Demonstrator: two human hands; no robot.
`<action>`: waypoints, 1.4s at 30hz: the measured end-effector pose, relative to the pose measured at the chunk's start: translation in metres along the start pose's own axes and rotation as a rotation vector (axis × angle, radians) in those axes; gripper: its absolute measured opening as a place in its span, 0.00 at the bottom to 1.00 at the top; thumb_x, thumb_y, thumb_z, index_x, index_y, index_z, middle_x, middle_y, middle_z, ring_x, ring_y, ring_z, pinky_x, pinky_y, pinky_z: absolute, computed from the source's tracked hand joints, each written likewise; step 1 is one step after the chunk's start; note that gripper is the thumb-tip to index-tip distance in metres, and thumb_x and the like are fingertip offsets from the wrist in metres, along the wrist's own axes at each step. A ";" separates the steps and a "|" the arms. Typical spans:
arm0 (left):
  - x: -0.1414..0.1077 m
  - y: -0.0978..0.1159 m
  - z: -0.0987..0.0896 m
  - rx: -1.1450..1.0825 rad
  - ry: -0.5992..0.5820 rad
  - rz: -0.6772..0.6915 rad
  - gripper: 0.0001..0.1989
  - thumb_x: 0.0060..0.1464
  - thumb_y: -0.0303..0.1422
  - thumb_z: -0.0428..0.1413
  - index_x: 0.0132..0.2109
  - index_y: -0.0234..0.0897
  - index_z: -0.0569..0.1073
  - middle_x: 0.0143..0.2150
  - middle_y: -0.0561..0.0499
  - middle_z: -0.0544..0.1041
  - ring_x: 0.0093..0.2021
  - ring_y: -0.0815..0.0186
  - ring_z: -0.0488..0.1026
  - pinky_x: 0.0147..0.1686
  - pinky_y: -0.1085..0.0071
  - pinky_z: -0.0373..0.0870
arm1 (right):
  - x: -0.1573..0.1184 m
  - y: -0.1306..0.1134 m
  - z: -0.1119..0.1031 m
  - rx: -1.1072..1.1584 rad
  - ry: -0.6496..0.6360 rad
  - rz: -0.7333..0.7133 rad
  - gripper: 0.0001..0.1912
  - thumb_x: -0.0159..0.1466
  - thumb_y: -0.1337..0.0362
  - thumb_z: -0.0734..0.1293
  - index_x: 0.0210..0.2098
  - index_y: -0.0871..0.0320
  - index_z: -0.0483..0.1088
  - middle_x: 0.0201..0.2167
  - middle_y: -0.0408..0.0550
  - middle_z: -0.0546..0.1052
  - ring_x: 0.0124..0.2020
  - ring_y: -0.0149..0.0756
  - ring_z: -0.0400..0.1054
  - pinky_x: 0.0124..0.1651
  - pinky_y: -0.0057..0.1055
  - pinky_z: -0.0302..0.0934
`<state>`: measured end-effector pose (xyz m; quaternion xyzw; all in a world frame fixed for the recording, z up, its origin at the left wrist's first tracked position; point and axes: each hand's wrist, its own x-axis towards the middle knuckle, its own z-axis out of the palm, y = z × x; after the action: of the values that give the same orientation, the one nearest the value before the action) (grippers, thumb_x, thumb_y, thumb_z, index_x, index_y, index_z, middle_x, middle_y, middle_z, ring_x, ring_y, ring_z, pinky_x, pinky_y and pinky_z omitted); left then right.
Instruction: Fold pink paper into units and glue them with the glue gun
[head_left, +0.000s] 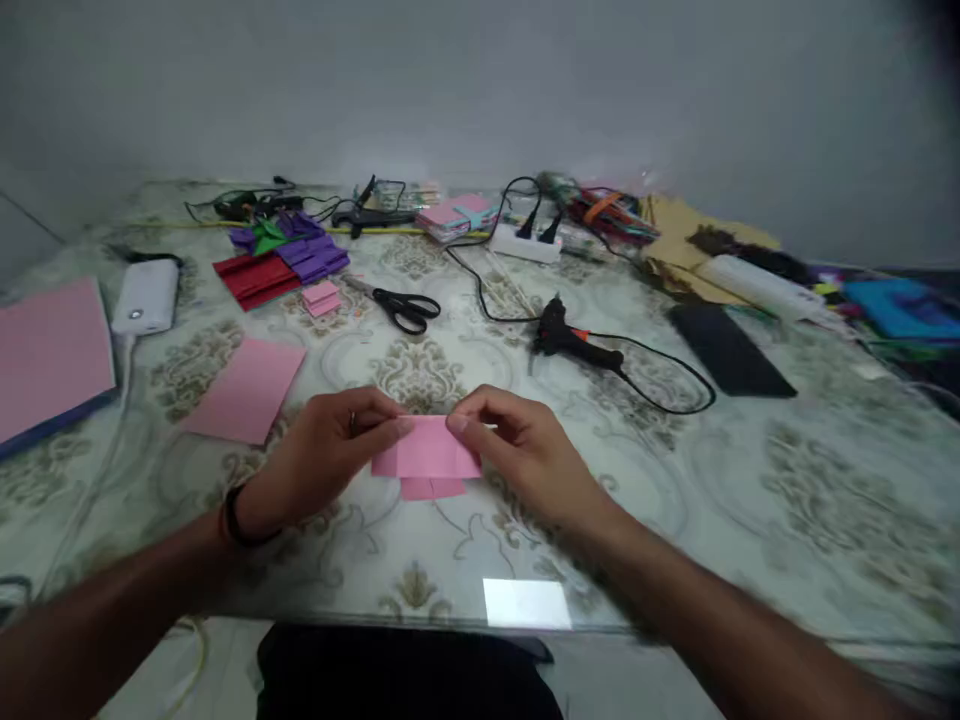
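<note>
A small creased piece of pink paper (427, 450) is held up between my two hands, above the near middle of the table. My left hand (341, 445) pinches its upper left edge between thumb and fingers. On the upper right edge my right hand (514, 440) has the same kind of pinch. Just below the paper's lower edge shows another pink piece (433, 488); whether it is part of the same paper I cannot tell. To the left of my left hand lies a larger pink sheet (251, 388).
Black scissors (405, 308) and a black glue gun (574, 340) with its cable lie beyond my hands. Farther back are folded red paper (255, 278), purple paper (311, 258) and a white power strip (525, 243). A white power bank (146, 297) is at left, a dark slab (731, 350) at right.
</note>
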<state>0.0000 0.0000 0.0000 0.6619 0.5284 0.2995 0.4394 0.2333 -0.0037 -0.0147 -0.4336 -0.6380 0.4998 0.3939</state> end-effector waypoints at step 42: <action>0.001 -0.006 0.004 0.092 -0.033 0.034 0.16 0.65 0.46 0.58 0.40 0.38 0.78 0.25 0.58 0.64 0.26 0.70 0.58 0.24 0.75 0.53 | 0.001 0.006 0.003 0.037 -0.130 0.169 0.24 0.66 0.45 0.72 0.26 0.56 0.65 0.21 0.35 0.56 0.23 0.28 0.46 0.25 0.29 0.41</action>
<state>0.0008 0.0005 -0.0072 0.6950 0.5230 0.2712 0.4123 0.2316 -0.0025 -0.0214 -0.4453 -0.6141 0.5699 0.3160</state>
